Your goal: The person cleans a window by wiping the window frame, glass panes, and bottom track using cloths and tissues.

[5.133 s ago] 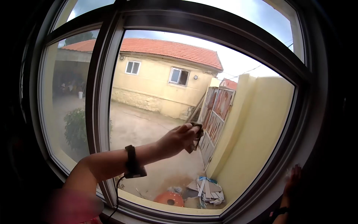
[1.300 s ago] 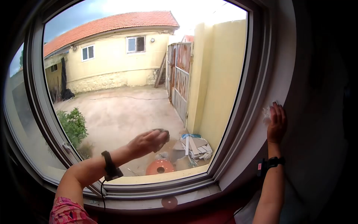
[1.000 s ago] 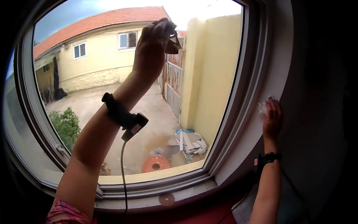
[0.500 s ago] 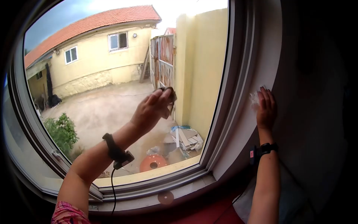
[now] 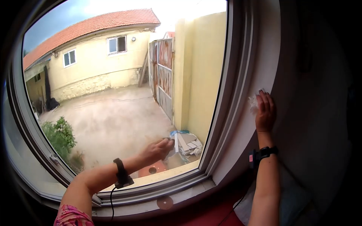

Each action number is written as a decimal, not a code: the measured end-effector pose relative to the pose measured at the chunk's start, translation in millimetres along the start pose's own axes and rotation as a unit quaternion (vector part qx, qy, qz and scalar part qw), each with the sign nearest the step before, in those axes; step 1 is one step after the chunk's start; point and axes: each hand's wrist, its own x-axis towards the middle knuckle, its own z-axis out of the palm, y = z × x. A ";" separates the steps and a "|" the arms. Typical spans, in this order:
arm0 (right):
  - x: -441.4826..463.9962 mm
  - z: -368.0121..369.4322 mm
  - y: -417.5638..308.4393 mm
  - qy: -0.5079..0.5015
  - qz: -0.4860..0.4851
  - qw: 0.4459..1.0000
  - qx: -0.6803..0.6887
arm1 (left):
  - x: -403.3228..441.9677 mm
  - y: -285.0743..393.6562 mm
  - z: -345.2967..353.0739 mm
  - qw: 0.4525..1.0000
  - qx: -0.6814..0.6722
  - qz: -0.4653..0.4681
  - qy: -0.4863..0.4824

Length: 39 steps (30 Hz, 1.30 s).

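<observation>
My left hand point(image 5: 156, 149) is in front of the lower part of the window glass point(image 5: 113, 113), its fingers closed around a small, dark crumpled cloth point(image 5: 171, 144) that is mostly hidden. A black band with a small box and a cable circles that wrist. At the right, my right hand point(image 5: 266, 113) rests against the pale window reveal. Under and beside its fingers is a crumpled white tissue point(image 5: 253, 102), pressed to the surface. A black wrist device point(image 5: 263, 154) sits on the right forearm.
The window frame point(image 5: 211, 150) runs around the glass, with a sill point(image 5: 192, 190) below bearing a round brown disc shape point(image 5: 164, 202). A latch point(image 5: 55, 159) sits at lower left. Beyond the glass are a yard, a shrub point(image 5: 60, 135), a rusty gate point(image 5: 164, 71) and piled boards point(image 5: 186, 145).
My left hand has moved down the glass with the cloth, from beside the gate to near the piled boards. My right hand keeps its place on the reveal; the view has shifted slightly.
</observation>
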 end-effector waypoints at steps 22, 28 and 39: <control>-1.4 -1.9 -2.2 -0.001 -0.006 1.000 -0.020 | -36.2 37.8 36.0 0.993 -0.050 0.069 -0.082; -2.2 -2.5 0.5 -0.023 -0.008 1.000 -0.014 | 132.5 -73.5 -85.5 0.974 0.003 -0.054 0.219; -3.3 1.2 -0.8 -0.012 -0.004 0.999 -0.029 | 211.0 -66.1 -44.0 0.947 -0.026 -0.077 0.310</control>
